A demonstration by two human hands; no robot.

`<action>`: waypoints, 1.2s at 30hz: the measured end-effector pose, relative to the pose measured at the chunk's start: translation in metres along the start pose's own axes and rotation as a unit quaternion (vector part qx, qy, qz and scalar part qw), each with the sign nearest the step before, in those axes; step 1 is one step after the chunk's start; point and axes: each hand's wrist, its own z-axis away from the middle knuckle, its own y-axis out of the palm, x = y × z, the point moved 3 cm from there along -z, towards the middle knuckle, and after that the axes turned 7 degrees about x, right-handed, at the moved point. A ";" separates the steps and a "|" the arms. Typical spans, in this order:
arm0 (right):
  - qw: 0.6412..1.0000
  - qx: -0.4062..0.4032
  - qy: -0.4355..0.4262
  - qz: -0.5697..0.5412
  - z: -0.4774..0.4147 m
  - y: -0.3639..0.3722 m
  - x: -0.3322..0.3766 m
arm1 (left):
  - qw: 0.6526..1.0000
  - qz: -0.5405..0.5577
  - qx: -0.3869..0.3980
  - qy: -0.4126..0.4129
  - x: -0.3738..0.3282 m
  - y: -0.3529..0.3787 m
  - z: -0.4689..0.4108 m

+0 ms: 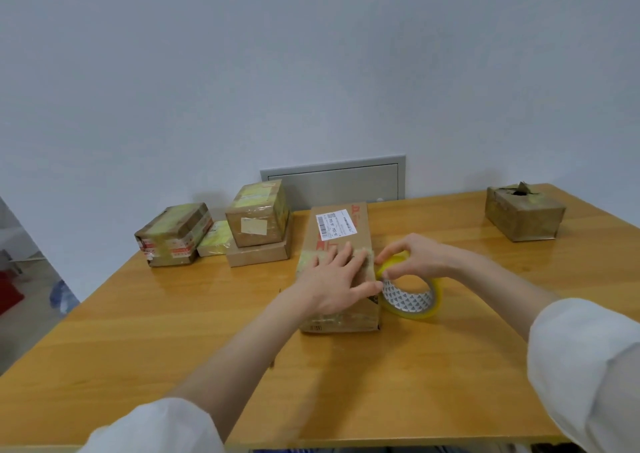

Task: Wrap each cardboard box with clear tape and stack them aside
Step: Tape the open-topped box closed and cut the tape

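Cardboard box under my hands: the labelled box [360, 238] lies mid-worktop [173, 331], dead ahead at 12 o'clock. A band of tape crosses its top beneath my fingers.
Long axis: it runs from 6 to 12 o'clock, straight away from me, with the white shipping label at the far end.
Left hand [332, 279]: flat on the box top, fingers straight and spread, pressing the tape band down. It grips nothing.
Right hand [415, 253]: fingers curled over the tape roll [414, 297], pinching its upper rim.
Tape roll position: at 3 o'clock of the box, tilted on the worktop, just beside the box's right wall. I cannot tell whether the strip between roll and box is cut.
Relation for the coming move: the roll sits on the right side, so my right hand is the nearer one to it. As I judge it, tape would be drawn the short way across the box, from 3 toward 9 o'clock, while my left hand pins the box.
Boxes, counted: six.
Group at 10 to 11 o'clock: four boxes, well apart from my hands. They are a red-taped box [173, 236], a small yellowish box [216, 243] just beside it, and a taller box [258, 215] stacked on a flat box [258, 255].
Lone box at 2 o'clock: a box with a torn top [523, 212] near the far right edge.
Tape rolls, counted: one.
Progress: by my reckoning, this box is mid-wrap and not yet stacked aside.
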 end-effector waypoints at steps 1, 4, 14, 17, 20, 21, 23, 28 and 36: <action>1.000 -0.003 0.000 0.003 0.001 0.000 0.000 | 1.000 0.001 -0.012 0.001 -0.006 0.002 -0.001; 1.000 -0.013 0.001 0.011 0.002 0.000 0.001 | 0.999 -0.040 -0.029 0.003 -0.015 0.012 -0.003; 0.989 -0.077 0.040 -0.123 0.045 0.004 -0.041 | 0.981 -0.013 -0.188 -0.039 -0.014 0.017 0.013; 0.962 -0.177 -0.004 -0.207 0.045 -0.013 -0.015 | 0.969 0.033 -0.243 -0.016 -0.012 0.008 0.015; 0.929 -0.253 -0.056 -0.265 0.035 -0.047 0.028 | 0.926 0.219 -0.306 -0.009 -0.003 -0.014 0.021; 0.923 -0.260 -0.067 -0.276 0.030 -0.058 0.041 | 0.899 0.311 -0.307 -0.015 0.002 -0.020 0.021; 0.924 -0.248 -0.080 -0.280 0.021 -0.074 0.067 | 0.844 0.444 -0.299 -0.024 0.013 -0.025 0.022; 0.921 -0.247 -0.072 -0.294 -0.002 -0.071 0.106 | 0.895 0.303 -0.306 -0.117 0.008 -0.009 0.027; 0.949 -0.192 -0.074 -0.240 -0.015 -0.046 0.103 | 0.897 0.253 -0.319 -0.174 0.019 -0.011 0.012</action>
